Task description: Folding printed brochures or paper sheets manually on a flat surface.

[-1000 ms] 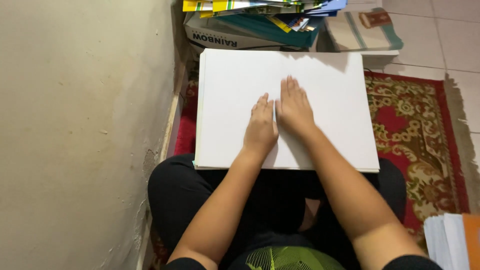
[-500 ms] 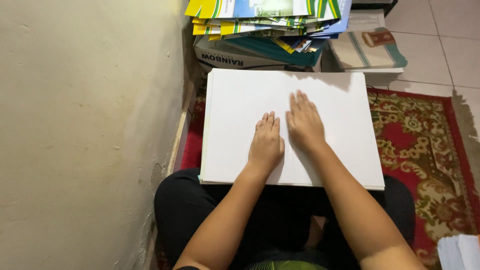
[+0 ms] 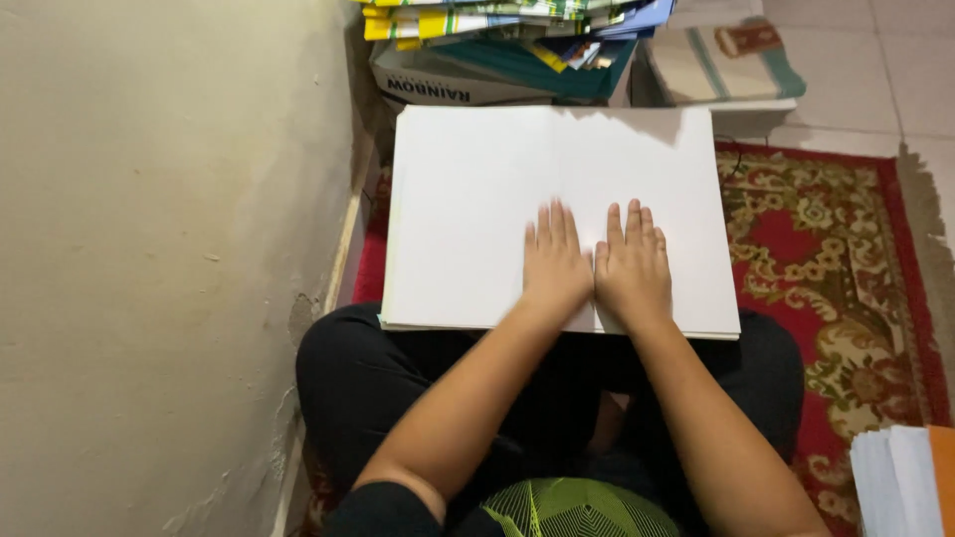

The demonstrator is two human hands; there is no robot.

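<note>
while sitting cross-legged by the wall, the person's left hand (image 3: 555,267) and right hand (image 3: 633,268) are lying flat, fingers spread, side by side on the white paper stack (image 3: 468,209) that's resting across their lap. that stack is overhanging the knees, so uneven pressing could probably be tipping it onto the red rug (image 3: 846,298).

The stack of paper (image 3: 477,199) is plain white. The rug (image 3: 836,259) is red with a cream, green and gold floral pattern — darker red along its border. The wall (image 3: 169,249) is beige. The trousers (image 3: 368,388) are black. The folded cloth (image 3: 731,60) is cream with green stripes. The books (image 3: 497,25) show yellow, green and blue — mixed stripes.
</note>
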